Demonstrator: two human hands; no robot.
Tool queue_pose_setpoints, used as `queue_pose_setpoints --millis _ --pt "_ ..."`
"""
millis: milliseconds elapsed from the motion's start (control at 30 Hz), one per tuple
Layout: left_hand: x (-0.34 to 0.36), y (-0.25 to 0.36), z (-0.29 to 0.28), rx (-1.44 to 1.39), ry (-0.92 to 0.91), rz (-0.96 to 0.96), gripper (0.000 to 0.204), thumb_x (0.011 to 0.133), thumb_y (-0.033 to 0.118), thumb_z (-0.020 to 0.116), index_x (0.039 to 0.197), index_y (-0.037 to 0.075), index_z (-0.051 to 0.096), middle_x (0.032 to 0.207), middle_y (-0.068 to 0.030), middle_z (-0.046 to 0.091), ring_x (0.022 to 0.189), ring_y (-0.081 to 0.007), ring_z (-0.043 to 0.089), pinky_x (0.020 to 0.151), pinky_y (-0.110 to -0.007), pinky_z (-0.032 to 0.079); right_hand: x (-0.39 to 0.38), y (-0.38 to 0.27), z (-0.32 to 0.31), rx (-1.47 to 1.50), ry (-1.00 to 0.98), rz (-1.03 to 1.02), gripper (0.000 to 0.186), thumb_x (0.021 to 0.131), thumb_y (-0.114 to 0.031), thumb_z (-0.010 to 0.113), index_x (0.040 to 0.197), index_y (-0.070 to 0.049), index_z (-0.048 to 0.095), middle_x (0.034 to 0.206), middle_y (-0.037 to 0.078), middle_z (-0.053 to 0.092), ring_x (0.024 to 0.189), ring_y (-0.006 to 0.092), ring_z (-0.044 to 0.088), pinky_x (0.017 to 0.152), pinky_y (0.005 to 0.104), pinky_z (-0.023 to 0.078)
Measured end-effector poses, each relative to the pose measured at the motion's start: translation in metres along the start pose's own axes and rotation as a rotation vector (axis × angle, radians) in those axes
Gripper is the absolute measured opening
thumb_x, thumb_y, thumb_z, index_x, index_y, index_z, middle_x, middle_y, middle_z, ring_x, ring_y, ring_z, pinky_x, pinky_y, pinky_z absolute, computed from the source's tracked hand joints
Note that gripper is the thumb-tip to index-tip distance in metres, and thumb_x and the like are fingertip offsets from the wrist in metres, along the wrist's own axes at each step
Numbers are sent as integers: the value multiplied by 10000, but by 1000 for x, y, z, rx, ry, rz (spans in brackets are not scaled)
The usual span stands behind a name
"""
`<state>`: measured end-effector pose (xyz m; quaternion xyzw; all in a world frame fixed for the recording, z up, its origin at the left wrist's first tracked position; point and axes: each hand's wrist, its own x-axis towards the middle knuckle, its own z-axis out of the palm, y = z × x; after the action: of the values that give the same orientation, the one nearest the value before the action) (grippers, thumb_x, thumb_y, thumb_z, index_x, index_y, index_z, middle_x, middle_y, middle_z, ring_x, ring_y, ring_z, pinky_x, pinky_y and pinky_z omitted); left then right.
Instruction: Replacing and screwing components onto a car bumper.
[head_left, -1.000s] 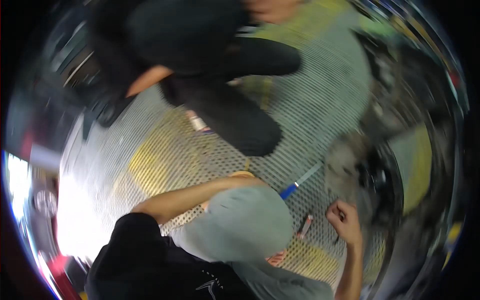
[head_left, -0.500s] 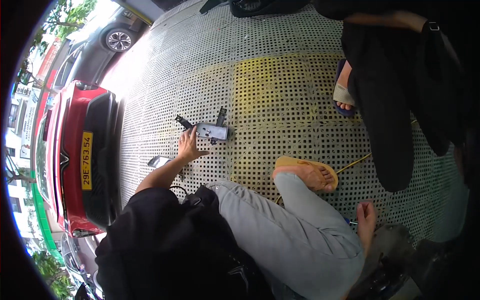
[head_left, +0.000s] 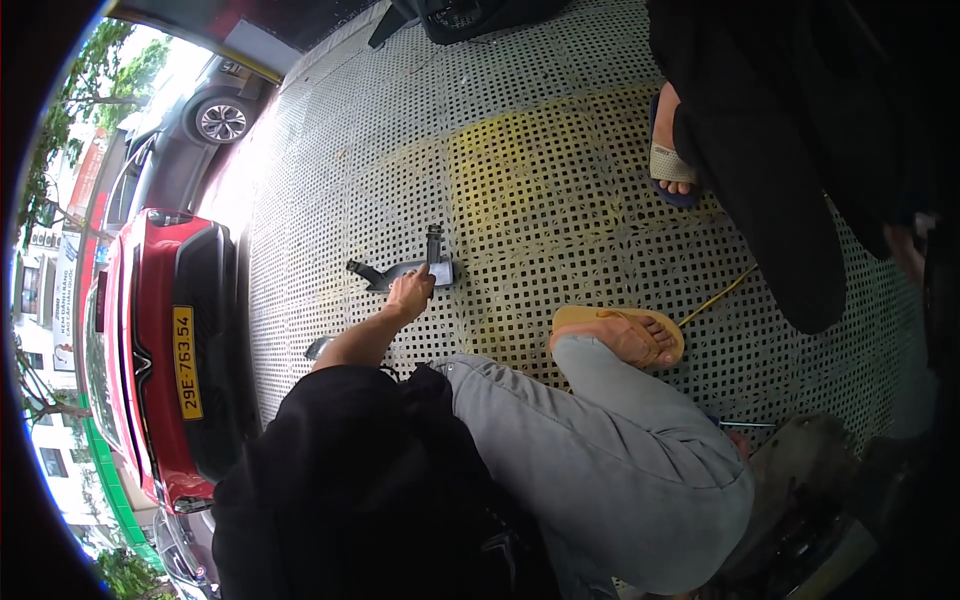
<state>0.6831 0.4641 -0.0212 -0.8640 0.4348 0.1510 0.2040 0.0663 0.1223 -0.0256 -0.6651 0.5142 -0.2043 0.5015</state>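
Just under the left hand (head_left: pixel 409 292), on the perforated floor (head_left: pixel 530 190), lies a dark bracket (head_left: pixel 442 273); it looks light and stiff, perhaps easily snapped at its thin prongs (head_left: pixel 434 243), so I'd take it by the broad middle. The forearm (head_left: pixel 357 341) stretches out, fingers partly curled over the piece, grip uncertain. The right hand (head_left: pixel 740 442) is mostly hidden behind the knee (head_left: pixel 715 510); I can't tell its state

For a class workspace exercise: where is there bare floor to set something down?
Free: the yellow patch between the dark bracket and the co-worker's slipper; the grey floor between bracket and black object. Crowded: where the left hand touches the bracket, and at the bent knee and slim tool.
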Motion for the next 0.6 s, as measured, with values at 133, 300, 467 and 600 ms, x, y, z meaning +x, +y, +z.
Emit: queue_pose_setpoints --millis 133,300,467,600 --pt "10 30 -18 24 110 85 183 890 55 607 1068 37 565 1131 -140 510 903 -310 668 640 -425 577 -7 -18 6 -141 -38 18 196 1005 -204 603 990 -10 626 857 69 623 789 149 557 706 307 460" --pt "50 119 -63 35 141 276 228 888 117 648 1100 53 594 1151 -134 532 943 -304 660 706 -425 570 -7 -27 2 -248 -73 11 242 996 -242 607 1014 -5 651 864 129 661 784 199 621 681 332 489" --pt "98 249 -96 139 321 530 193 857 155 653 1007 32 643 1052 -117 552 914 -252 651 648 -408 554 -14 -21 -7 -325 -99 27 234 995 -232 600 1004 -7 665 875 137 680 776 226 669 633 353 525" --pt "120 340 -119 197 326 650 201 803 139 682 963 19 664 1012 -112 557 873 -231 642 612 -385 549 -32 -29 -16 -316 -78 122 221 997 -208 584 1009 -6 673 910 143 711 759 247 699 617 347 541"
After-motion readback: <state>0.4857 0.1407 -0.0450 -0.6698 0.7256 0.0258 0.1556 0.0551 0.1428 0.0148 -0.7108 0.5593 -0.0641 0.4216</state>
